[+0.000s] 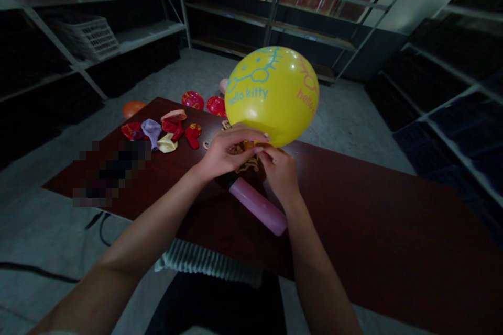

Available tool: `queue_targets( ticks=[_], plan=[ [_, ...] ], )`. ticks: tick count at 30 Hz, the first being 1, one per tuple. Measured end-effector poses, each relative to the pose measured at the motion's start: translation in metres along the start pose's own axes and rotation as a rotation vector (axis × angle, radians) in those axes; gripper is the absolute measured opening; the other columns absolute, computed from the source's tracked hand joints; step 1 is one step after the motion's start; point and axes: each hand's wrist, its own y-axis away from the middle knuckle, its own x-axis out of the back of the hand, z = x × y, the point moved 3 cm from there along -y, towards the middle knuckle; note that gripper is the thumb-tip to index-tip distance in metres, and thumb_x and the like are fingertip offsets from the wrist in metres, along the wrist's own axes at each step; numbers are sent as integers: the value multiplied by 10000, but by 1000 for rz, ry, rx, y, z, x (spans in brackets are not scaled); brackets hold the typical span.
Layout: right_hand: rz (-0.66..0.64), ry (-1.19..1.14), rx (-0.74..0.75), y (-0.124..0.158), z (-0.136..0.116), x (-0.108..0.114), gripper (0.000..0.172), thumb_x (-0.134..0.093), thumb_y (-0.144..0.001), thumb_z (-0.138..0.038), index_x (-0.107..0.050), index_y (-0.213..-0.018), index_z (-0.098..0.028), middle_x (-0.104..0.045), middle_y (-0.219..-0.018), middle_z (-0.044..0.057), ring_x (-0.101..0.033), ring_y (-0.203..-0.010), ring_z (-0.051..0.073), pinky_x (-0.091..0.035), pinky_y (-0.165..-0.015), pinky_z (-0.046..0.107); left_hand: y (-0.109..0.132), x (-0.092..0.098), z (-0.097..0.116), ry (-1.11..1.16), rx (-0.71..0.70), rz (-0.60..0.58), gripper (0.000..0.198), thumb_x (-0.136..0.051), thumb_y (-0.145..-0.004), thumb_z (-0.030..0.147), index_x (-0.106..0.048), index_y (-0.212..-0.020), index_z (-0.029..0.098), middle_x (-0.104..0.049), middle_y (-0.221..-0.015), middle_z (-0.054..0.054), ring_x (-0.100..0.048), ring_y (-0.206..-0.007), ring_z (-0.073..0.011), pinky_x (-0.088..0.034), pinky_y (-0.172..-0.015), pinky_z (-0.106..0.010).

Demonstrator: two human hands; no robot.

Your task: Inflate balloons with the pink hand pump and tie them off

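A large inflated yellow balloon (275,99) with "hello kitty" printing floats above the table's far edge, its neck end toward me. My left hand (231,149) pinches at the balloon's neck with thumb and fingers. Close against it, my right hand (279,165) has its fingertips closed on the same neck. The neck itself is mostly covered by my fingers. Below my hands lies a pink cylinder (259,207), which looks like a balloon pump. Several brown cut-out pieces (247,164) lie on the table behind my hands, partly hidden.
On the dark red table (353,204), uninflated balloons (151,131) lie to the left, near a blurred-out patch. Small inflated red balloons (192,100) and an orange balloon (133,109) are beyond the table edge. Metal shelves stand around, one with a white basket (92,36).
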Motion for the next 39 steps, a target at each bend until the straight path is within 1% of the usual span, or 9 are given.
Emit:
queue_targets(
  ticks=[4, 8, 11, 15, 22, 29, 34, 36, 39],
  plan=[
    [-9, -191, -38, -2, 3, 0, 239, -604, -902, -312, -789, -1051, -287, -798, -1027, 29, -729, -930, 217, -562, -877, 384, 0, -2, 0, -177, -50, -117, 198, -690, -962, 223, -740, -1153, 200, -749, -1167, -94, -689, -1113, -229, -509, -1009, -406],
    [-8, -472, -68, -5, 10, -7, 219, -639, -838, -285, -786, -999, -267, -792, -1070, 9, -724, -1005, 198, -561, -968, 395, 2, -1, -6, -234, -30, -124, 231, -704, -962, 253, -731, -1186, 204, -743, -1191, -98, -681, -1137, -236, -493, -1029, -405],
    [-45, -581, -126, -7, 13, -10, 198, -682, -798, -310, -777, -960, -248, -794, -1031, 18, -732, -929, 193, -586, -914, 399, 2, 0, -8, -220, -56, -106, 256, -729, -951, 276, -729, -1196, 203, -741, -1188, -99, -679, -1132, -236, -490, -1029, -402],
    [-122, -623, -133, -7, 8, -4, 191, -687, -822, -363, -777, -946, -248, -786, -902, 15, -714, -772, 169, -590, -788, 369, 1, 3, -10, -162, -105, -79, 285, -749, -941, 288, -722, -1211, 201, -740, -1184, -101, -680, -1118, -230, -493, -1010, -397],
    [-119, -660, -40, -7, 3, 3, 149, -661, -861, -310, -773, -926, -236, -706, -693, -15, -620, -615, 124, -494, -619, 291, 3, 2, -9, -181, -198, -56, 228, -665, -1000, 255, -732, -1217, 240, -749, -1173, -88, -692, -1071, -218, -513, -958, -383],
    [-57, -610, -24, -7, 5, 1, 174, -645, -853, -341, -760, -917, -227, -714, -735, 1, -641, -654, 147, -531, -673, 327, 8, -3, 3, -237, -260, 1, 217, -580, -1045, 242, -742, -1187, 225, -761, -1140, -78, -693, -1038, -204, -539, -911, -351],
    [39, -609, 18, -8, -1, 9, 124, -713, -809, -361, -760, -816, -246, -746, -819, 9, -667, -717, 167, -562, -693, 328, 7, -9, 8, -79, -198, 50, 191, -608, -1031, 245, -772, -1128, 233, -775, -1080, -81, -728, -984, -201, -546, -869, -327],
    [29, -614, 34, -7, -4, 11, 138, -722, -821, -378, -761, -815, -245, -745, -810, 6, -667, -709, 162, -567, -698, 327, 6, -9, 8, -21, -167, 46, 188, -614, -1028, 272, -781, -1111, 245, -783, -1029, -71, -734, -939, -200, -544, -847, -330],
    [-71, -650, 32, -5, -9, 8, 142, -719, -853, -371, -756, -917, -250, -729, -791, -6, -662, -687, 143, -564, -688, 310, 4, -6, 7, -32, -160, 49, 186, -622, -1022, 298, -784, -1096, 242, -785, -1002, -73, -731, -896, -198, -530, -829, -338]
  ],
)
